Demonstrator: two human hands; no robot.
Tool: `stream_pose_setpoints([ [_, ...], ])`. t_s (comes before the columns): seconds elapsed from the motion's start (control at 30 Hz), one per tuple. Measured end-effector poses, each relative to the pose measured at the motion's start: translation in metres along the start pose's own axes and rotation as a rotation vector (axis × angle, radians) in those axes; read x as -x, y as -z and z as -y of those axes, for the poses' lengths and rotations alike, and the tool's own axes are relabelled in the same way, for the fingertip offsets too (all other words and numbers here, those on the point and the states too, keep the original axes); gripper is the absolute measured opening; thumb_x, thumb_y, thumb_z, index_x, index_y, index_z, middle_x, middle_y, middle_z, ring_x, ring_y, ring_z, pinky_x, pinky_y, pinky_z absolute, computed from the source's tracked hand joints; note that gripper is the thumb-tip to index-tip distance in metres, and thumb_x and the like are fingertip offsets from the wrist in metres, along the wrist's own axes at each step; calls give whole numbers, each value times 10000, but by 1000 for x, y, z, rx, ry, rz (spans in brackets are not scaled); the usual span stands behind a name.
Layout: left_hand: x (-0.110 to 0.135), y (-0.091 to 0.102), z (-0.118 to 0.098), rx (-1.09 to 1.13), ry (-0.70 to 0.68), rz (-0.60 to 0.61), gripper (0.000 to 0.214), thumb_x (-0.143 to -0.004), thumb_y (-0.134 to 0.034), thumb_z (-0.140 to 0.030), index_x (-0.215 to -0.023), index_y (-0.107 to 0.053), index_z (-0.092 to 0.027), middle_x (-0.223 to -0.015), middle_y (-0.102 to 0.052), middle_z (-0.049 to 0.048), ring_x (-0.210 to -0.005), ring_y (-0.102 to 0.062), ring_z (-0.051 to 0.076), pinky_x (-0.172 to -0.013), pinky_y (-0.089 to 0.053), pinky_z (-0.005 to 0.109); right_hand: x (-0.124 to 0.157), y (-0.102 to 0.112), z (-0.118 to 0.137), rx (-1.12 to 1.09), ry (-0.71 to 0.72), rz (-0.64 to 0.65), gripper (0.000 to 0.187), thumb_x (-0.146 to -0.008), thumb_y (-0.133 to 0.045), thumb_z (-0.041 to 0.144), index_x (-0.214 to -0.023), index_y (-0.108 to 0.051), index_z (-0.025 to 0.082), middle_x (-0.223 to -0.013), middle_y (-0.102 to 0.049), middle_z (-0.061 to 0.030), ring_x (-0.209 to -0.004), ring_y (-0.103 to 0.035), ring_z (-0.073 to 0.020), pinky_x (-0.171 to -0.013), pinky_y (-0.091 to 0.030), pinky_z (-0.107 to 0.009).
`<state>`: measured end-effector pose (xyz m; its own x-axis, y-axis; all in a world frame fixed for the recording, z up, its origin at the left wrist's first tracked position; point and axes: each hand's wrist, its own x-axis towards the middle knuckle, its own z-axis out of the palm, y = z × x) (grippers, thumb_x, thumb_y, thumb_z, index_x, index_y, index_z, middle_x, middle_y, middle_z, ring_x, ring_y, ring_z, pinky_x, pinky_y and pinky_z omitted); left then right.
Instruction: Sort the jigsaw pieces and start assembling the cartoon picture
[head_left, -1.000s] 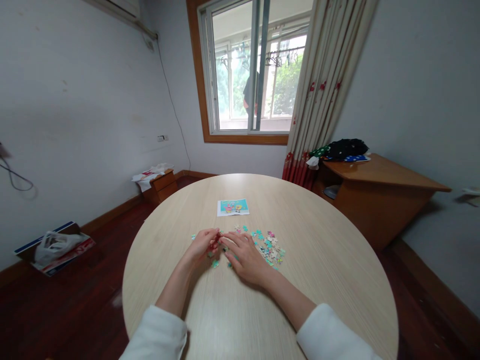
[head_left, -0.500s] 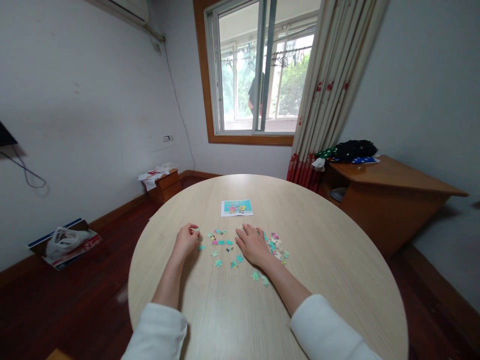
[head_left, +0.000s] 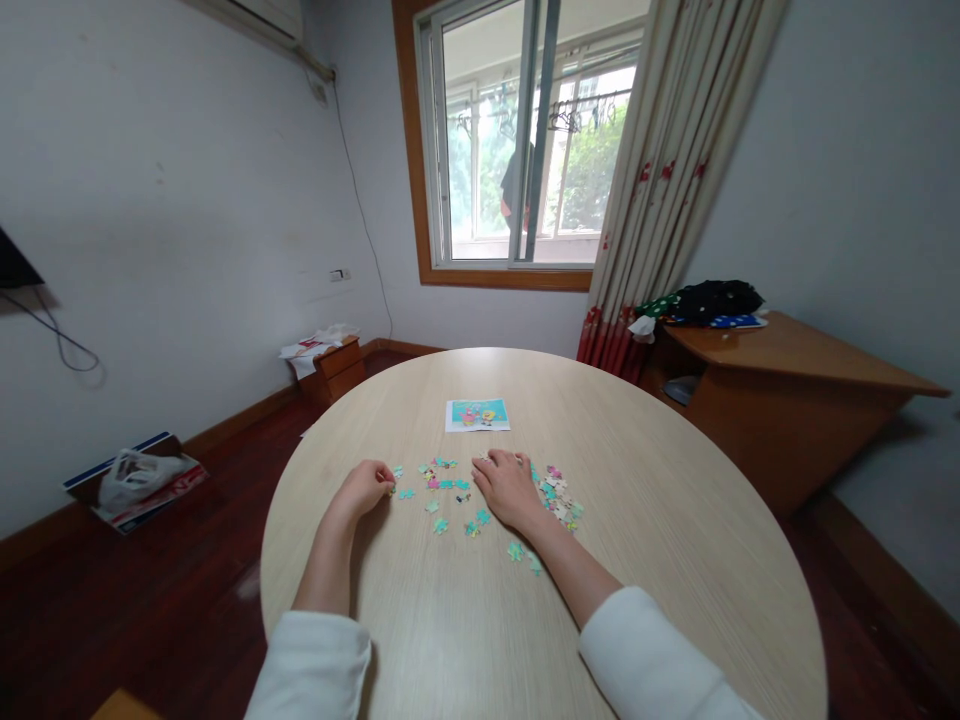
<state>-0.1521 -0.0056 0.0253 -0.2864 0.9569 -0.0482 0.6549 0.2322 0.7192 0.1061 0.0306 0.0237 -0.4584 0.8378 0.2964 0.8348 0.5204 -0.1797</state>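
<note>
Puzzle pieces (head_left: 448, 484), round table (head_left: 442, 630) (window (head_left: 541, 140) behind).

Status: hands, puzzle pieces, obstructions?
Left hand at scattered puzzle pieces, grip unclear. Right hand palm-down beside pile. Picture card beyond, seemingly not in the way.

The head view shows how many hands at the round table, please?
2: the left hand, left of the scattered jigsaw pieces, and the right hand, between those and the denser jigsaw pile. Neither is hidden.

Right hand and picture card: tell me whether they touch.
Apart: the head view shows tabletop between the right hand and the picture card.
</note>
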Motion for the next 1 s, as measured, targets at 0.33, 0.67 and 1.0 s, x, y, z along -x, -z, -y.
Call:
stream_pose_setpoints([
  [0.33, -2, 0, 5, -227, 40, -79, 90, -658, -627, -200, -733, -600, -159, -756, -654, 43, -685, -583, 159, -578, -362, 230, -2, 1, 3, 17, -12, -13, 322, -942, -361, 315, -1166, -551, 183, -1157, -585, -125, -1100, -488, -212, -960, -226, -383],
  [0.67, 3, 4, -1, -310, 80, -141, 234, -648, -674, -301, -810, -551, -186, -773, -657, 38, -725, -606, 184, -591, -375, 242, -6, 1, 0, 2, -83, -57, 308, -945, -335, 266, -1090, -557, 110, -1130, -591, -155, -1038, -510, -238, -891, -274, -375],
  [1.0, 10, 2, -28, -256, 19, -334, 121, -763, -550, -283, -798, -576, -170, -711, -611, 34, -669, -572, 165, -570, -344, 242, -5, -3, 3, -281, 35, -29, 311, -936, -342, 221, -1189, -515, 171, -1225, -563, -100, -1131, -474, -182, -913, -283, -330],
])
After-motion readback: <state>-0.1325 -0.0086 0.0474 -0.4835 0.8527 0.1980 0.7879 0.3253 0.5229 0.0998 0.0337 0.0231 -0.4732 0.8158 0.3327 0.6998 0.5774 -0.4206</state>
